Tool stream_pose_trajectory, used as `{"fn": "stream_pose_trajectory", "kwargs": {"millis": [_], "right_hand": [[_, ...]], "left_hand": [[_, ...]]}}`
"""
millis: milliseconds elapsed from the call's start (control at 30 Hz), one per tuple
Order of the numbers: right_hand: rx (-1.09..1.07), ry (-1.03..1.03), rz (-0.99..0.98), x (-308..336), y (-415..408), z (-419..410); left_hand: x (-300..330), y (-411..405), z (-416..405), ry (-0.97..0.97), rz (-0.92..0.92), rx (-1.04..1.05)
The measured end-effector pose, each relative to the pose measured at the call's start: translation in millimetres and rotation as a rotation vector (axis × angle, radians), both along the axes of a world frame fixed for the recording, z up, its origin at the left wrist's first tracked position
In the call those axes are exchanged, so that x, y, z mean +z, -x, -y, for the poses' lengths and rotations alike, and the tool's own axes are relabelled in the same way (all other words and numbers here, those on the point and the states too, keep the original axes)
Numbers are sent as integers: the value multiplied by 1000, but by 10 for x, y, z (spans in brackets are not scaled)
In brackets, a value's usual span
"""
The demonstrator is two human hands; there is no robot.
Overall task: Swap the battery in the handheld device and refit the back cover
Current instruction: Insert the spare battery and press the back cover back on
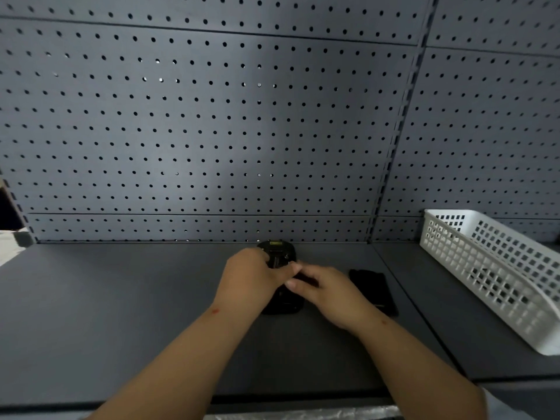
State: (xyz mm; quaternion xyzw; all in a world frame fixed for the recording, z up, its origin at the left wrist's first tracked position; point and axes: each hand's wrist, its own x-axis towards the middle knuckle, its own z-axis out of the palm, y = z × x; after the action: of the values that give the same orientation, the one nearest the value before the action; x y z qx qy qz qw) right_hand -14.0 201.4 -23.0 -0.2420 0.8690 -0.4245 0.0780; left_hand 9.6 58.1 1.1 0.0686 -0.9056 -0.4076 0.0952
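Head view: both hands work on the device (277, 253), lying back-up on the shelf (121, 298). Left hand (251, 277) grips its side; right hand (324, 289) pinches something dark, unclear what. Flat black piece (374, 291) beside right fingers, probably the cover, remains unfitted.

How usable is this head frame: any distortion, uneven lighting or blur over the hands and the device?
Head view: wide-angle bending curves the grey perforated back panel; a brighter patch runs down its middle. The black handheld device is dark and soft, largely covered by the left hand and right hand.
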Motion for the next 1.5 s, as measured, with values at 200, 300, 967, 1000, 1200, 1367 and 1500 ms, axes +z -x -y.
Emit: {"fn": "stream_pose_trajectory", "kwargs": {"millis": [200, 300, 967, 1000, 1200, 1367, 1500], "right_hand": [[33, -58, -38, -34, 40, 6], [66, -117, -26, -42, 58, -13], [-118, -72, -311, -107, 42, 84], [-120, -68, -307, -110, 44, 88], [-79, -107, -284, -156, 57, 72], [-33, -142, -279, -163, 65, 31], [-46, -94, -241, -168, 66, 8]], "left_hand": [[-80, 16, 96, -48, -5, -9], [-87, 16, 137, -130, 13, -39], [-367, 99, 624, -125, 87, -464], [-373, 93, 627, -111, 84, -482], [-467, 129, 647, -36, 4, -475], [-502, 132, 644, -9, -21, -461], [-543, 140, 648, 3, -61, -480]]}}
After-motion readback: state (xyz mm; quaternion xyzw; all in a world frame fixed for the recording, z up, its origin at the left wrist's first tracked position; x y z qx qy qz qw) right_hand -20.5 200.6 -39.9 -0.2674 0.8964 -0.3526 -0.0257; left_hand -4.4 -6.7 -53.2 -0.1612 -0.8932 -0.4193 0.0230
